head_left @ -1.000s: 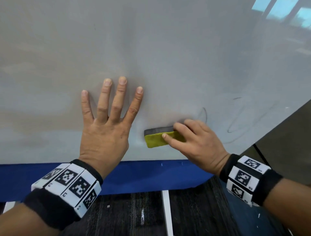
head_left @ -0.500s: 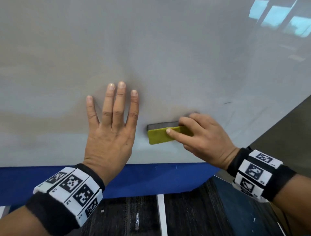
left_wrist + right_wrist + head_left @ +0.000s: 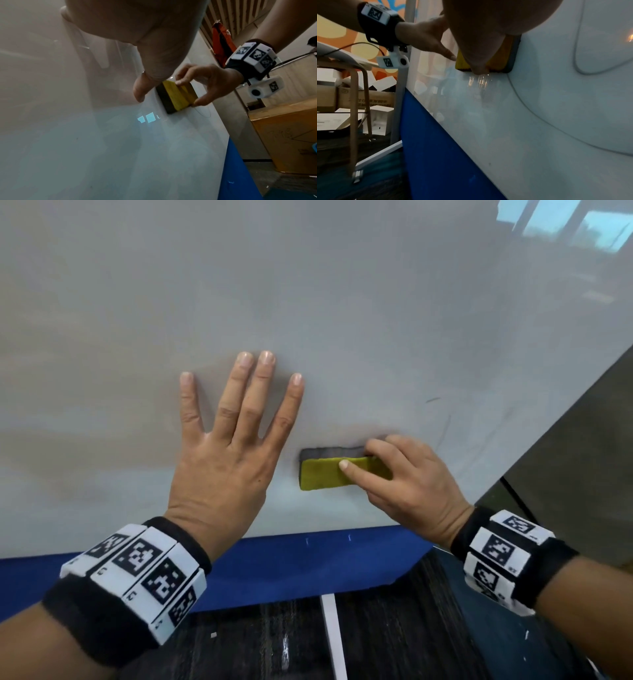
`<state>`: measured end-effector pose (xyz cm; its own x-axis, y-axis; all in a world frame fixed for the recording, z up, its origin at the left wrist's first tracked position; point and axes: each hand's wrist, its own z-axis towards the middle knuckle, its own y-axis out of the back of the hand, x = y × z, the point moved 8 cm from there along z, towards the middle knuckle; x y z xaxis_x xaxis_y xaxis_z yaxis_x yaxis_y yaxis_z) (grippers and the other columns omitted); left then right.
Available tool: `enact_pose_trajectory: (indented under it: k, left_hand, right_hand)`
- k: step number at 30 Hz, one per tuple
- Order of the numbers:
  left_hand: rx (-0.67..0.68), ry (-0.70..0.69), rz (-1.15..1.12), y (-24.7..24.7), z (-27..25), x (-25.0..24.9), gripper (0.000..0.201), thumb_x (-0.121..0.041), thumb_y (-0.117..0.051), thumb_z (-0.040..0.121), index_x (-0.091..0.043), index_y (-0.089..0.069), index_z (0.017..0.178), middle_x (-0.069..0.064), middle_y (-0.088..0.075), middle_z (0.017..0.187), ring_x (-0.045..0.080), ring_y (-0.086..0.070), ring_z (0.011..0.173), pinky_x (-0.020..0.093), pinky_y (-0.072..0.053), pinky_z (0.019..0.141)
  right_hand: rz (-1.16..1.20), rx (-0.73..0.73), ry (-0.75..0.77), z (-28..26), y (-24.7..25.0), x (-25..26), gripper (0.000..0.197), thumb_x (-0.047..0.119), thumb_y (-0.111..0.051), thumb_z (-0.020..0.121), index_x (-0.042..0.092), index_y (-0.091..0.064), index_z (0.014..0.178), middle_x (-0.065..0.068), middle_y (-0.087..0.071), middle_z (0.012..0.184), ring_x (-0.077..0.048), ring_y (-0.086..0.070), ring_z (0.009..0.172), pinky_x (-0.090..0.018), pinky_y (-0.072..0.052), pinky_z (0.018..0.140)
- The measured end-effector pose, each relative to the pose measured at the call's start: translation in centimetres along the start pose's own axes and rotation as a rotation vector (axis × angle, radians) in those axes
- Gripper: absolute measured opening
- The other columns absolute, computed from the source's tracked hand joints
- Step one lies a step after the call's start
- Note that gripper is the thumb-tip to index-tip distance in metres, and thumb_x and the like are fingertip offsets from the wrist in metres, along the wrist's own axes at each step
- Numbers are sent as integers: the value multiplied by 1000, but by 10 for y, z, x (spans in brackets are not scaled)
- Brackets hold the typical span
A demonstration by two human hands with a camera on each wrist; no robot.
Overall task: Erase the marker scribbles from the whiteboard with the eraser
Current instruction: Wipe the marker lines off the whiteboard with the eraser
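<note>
The whiteboard point(image 3: 308, 285) fills most of the head view. My right hand point(image 3: 404, 484) grips a yellow eraser point(image 3: 325, 474) with a dark felt side, pressed flat on the board near its lower edge. The same eraser point(image 3: 175, 96) appears in the left wrist view, pinched between thumb and fingers, and the eraser point(image 3: 505, 54) shows partly behind my thumb in the right wrist view. My left hand point(image 3: 226, 446) lies flat on the board just left of the eraser, fingers spread. Thin marker lines point(image 3: 539, 119) curve across the board to the right; faint marks point(image 3: 442, 419) show in the head view.
A blue band point(image 3: 291, 563) runs under the board's bottom edge. The board's right edge point(image 3: 548, 419) slants down close to my right wrist. A cardboard box point(image 3: 283, 135) stands to the right; a wooden chair frame point(image 3: 354, 108) and boxes stand to the left.
The eraser and my right hand have slid over the dark curved line that stood beside them a second ago. My left hand has stayed flat on the board, fingers spreading again.
</note>
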<state>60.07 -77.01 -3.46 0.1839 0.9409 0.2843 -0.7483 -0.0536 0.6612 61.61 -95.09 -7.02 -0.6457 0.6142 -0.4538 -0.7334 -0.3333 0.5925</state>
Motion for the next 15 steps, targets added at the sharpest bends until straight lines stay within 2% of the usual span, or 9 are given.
enact_pose_trajectory:
  k: [2,4,8,11,13,15]
  left_hand:
    - [10,1,5,0,1,-1,102,2,-70,78,-12,-8,159,19,0,162,37,-1,151,72,-8,113]
    - [16,6,-2,1,1,-1,101,2,-68,79,-12,-8,159,19,1,162,37,0,151,72,-7,113]
    - [17,13,6,-1,1,-1,99,1,-67,81,-12,-6,159,20,1,162,37,-1,151,72,-6,114]
    - [18,17,6,-3,1,-4,93,5,-60,83,-10,-7,158,21,1,162,38,0,151,70,-6,115]
    - [35,20,-4,-5,1,-6,88,9,-48,83,-8,-7,158,23,1,161,39,1,150,67,-6,117]
    - [56,30,-30,-7,-1,-9,85,10,-39,81,-6,-7,158,24,2,161,41,2,150,65,-7,118]
  right_hand:
    - [5,29,48,3,3,-2,32,6,-59,93,19,-63,122,-16,-68,103,-33,-59,86,-41,-45,72]
    - [8,1,56,13,18,-16,32,7,-63,91,17,-67,121,-17,-66,103,-33,-58,83,-41,-43,70]
    - [-42,-85,-129,22,48,-55,45,8,-71,82,18,-62,125,-19,-64,101,-36,-58,82,-43,-44,69]
    - [-19,-127,-192,13,40,-45,43,5,-71,81,16,-64,122,-18,-63,102,-37,-58,81,-43,-45,70]
    - [-6,-59,-85,-2,16,-18,34,4,-68,86,15,-70,117,-19,-64,102,-35,-57,84,-42,-45,70]
    - [-36,44,32,-22,-9,5,31,3,-63,91,19,-71,117,-15,-59,110,-33,-53,90,-41,-45,72]
